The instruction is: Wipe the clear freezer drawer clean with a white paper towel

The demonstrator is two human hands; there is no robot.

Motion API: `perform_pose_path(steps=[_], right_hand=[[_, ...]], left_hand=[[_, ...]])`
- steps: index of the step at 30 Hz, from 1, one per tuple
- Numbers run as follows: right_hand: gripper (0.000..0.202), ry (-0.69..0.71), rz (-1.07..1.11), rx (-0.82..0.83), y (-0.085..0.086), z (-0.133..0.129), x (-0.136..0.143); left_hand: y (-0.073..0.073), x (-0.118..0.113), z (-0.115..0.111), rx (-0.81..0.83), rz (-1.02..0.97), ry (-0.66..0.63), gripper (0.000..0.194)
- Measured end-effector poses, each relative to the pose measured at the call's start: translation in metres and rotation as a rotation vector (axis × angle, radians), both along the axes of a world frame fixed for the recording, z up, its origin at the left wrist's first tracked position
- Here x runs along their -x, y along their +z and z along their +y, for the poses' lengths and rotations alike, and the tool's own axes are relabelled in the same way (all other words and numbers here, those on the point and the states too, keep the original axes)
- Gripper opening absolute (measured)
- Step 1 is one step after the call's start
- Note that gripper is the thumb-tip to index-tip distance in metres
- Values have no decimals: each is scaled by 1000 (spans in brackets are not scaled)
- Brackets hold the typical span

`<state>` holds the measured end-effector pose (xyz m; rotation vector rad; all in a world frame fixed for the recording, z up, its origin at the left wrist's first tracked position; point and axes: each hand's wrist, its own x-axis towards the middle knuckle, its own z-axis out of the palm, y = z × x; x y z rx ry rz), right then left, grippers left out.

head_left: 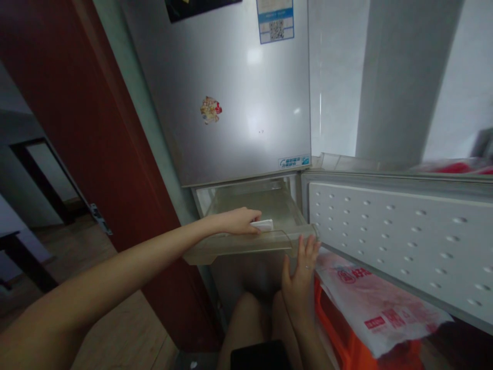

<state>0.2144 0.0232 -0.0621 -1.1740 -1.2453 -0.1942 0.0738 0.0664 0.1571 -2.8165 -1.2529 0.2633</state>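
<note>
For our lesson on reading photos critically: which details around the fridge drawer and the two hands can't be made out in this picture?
- Small white object in the head view: the left hand covers part of it; what it is stays unclear.
- Clear drawer: hazy plastic blurs its contents.
- Right hand: palm faces away from the camera.
- Blue label: cut by the top edge, print too small.
- Plastic bag: contents hidden.

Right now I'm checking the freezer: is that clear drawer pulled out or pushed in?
Pulled out. The clear drawer juts forward past the fridge front, left hand resting inside on a white object, right hand at its front corner.
</note>
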Motion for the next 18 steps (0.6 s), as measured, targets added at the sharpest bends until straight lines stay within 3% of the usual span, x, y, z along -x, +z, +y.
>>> perform_pose_path(steps=[11,14,18], right_hand=[[67,-6,4,-4,1,0,1],[66,0,12,-5,1,0,1],[66,11,23,1,0,-1,1]], left_hand=[[-10,-8,17,295,-58,-24,43],[-17,-20,23,380,-170,-70,39],[-26,-43,25,343,-247,-114,37]])
